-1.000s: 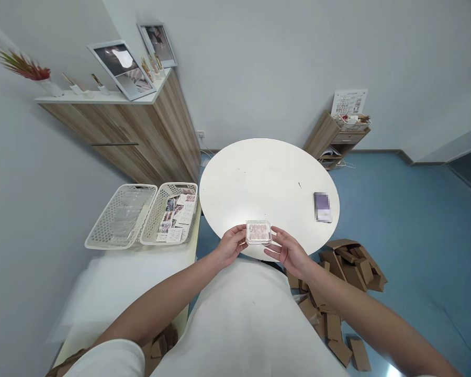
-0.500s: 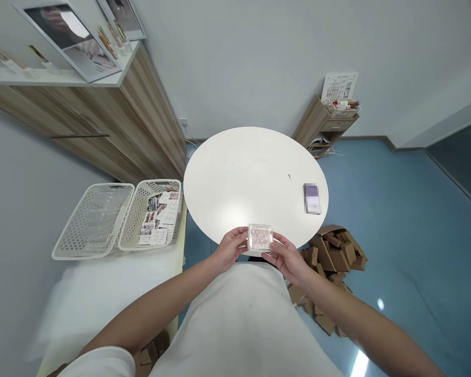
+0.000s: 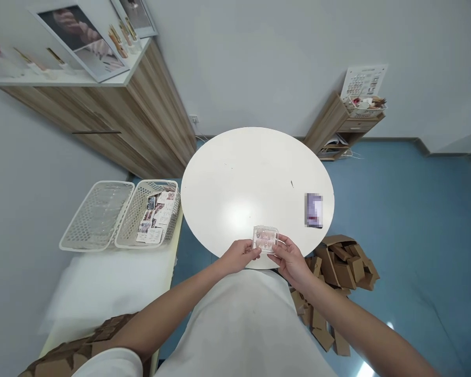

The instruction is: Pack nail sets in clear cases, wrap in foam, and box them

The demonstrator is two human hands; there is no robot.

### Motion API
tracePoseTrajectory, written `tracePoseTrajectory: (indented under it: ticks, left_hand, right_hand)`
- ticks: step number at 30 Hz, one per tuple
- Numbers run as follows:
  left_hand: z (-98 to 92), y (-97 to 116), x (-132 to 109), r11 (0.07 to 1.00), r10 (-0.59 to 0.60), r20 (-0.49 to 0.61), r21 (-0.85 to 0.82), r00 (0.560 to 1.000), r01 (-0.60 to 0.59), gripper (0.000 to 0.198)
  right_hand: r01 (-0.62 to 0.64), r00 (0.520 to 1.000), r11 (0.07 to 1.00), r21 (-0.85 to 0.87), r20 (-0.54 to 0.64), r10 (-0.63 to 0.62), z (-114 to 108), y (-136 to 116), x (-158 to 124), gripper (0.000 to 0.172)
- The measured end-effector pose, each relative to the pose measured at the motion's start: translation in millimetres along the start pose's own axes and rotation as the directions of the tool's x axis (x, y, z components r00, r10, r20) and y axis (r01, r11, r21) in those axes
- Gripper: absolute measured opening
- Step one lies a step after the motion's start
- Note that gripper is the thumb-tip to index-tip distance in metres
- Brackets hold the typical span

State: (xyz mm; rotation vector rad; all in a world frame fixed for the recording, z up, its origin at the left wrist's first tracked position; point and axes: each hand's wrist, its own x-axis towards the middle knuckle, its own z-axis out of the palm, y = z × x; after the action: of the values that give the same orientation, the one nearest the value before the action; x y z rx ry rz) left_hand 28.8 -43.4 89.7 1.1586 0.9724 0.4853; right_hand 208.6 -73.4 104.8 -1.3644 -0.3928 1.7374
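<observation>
A small clear plastic case (image 3: 265, 238) with two rows of pinkish press-on nails is held near the front edge of the white oval table (image 3: 235, 173). My left hand (image 3: 238, 255) grips its left side, thumb at the lower corner. On the opposite side, my right hand (image 3: 289, 257) closes on the case with thumb and fingers. A pixel-blurred purple and white item (image 3: 314, 210) lies at the table's right.
To the left, a white basket (image 3: 120, 240) holds printed cards, beside another basket (image 3: 66, 238) with clear plastic pieces. Brown cardboard boxes (image 3: 343, 272) are piled on the floor at right. A wooden cabinet (image 3: 153, 120) and a small shelf unit (image 3: 329, 125) stand behind.
My left hand has shifted its hold, its thumb now at the case's lower left corner. The case sits slightly further right in view, and the camera view has shifted a little.
</observation>
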Motion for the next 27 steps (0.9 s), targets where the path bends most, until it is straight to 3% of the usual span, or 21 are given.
tracePoseTrajectory:
  ticks: [6,12,15,19,23,27]
  left_hand:
    - [12.5,-2.7,17.0,0.992,-0.071,-0.063,0.1,0.995,0.078,0.031]
    - [21.7,-12.4,22.7,0.99,-0.13,-0.255,0.023,0.958,0.14,0.031]
    - [17.5,-13.6,14.2,0.991,-0.133,-0.401,-0.036,0.906,0.129,0.032]
    - [3.0,-14.1,-3.1,0.993,-0.105,-0.593,-0.104,0.799,0.053,0.052]
    - [-17.1,-19.1,-13.4,0.992,-0.079,-0.609,-0.126,0.789,0.002,0.052]
    - [-41.6,-28.6,-19.1,0.978,-0.133,-0.613,-0.209,0.779,0.003,0.059]
  right_hand:
    - [-0.08,0.996,0.992,-0.096,0.026,0.083,-25.4,-10.3,24.0,0.041]
    - [-0.077,0.992,0.985,-0.154,0.088,0.091,-25.6,-6.7,49.7,0.043]
    - [-0.075,0.991,0.983,-0.165,0.099,0.092,-14.1,-1.6,59.7,0.047]
    - [-0.031,0.994,0.981,-0.192,0.101,0.052,10.4,6.0,67.9,0.042]
    - [0.038,0.991,0.977,-0.21,0.137,-0.009,43.5,17.4,71.9,0.038]
    - [0.093,0.992,0.963,-0.253,0.11,-0.067,79.9,36.9,76.8,0.038]
